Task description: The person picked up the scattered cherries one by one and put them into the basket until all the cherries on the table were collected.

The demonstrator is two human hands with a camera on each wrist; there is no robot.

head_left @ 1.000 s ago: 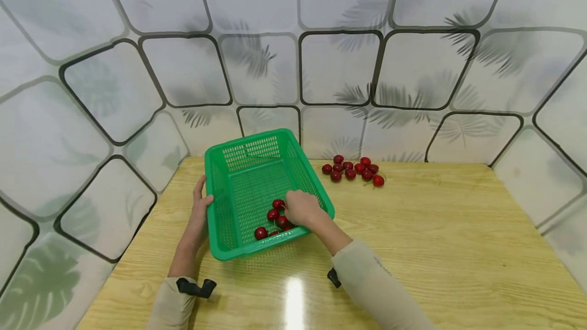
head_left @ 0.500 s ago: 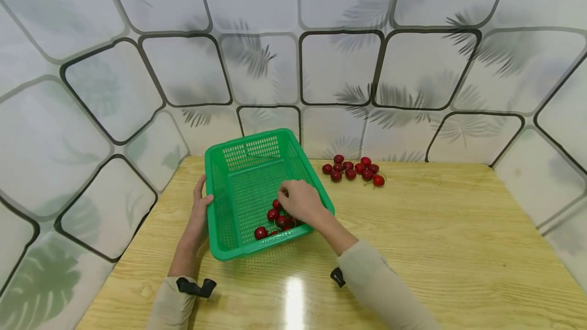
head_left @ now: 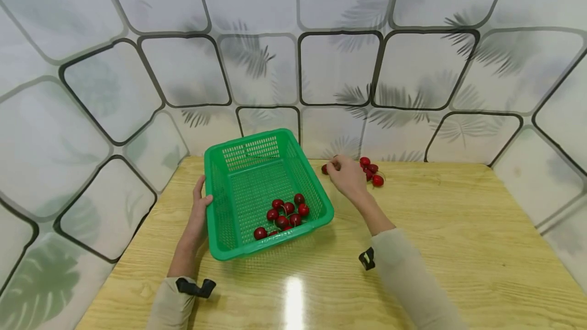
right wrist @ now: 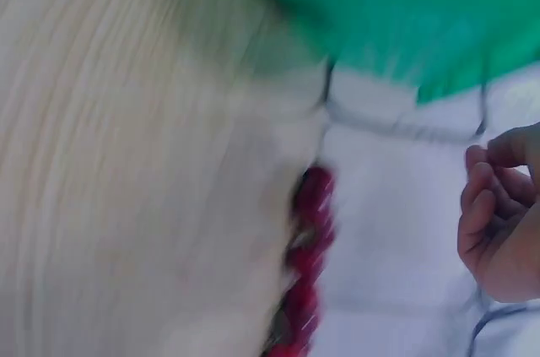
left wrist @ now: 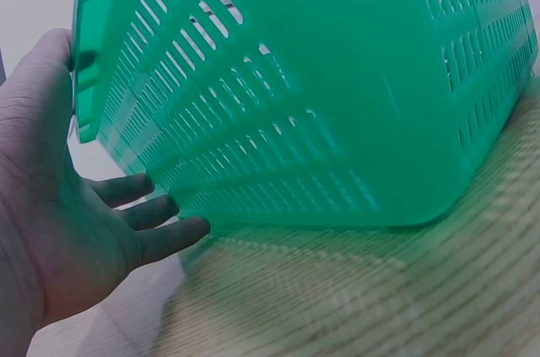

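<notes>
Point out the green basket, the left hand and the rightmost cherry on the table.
Green basket (head_left: 254, 185), head view: bare part of its floor.
Left hand (left wrist: 84, 243), left wrist view: the palm.
Rightmost cherry (head_left: 378, 181), head view: middle of the red fruit.

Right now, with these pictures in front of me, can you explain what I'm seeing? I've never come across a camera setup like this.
There's no machine here, just a person working barehanded. The wide picture comes from a camera worn on the head; the other two come from cameras worn on each wrist. A green basket stands on the wood-grain table with cherries inside; loose cherries lie to its right. The left hand touches the basket's side, thumb at the rim. The right hand is at the loose cherries, fingers curled; I can't see anything held in it.
</notes>
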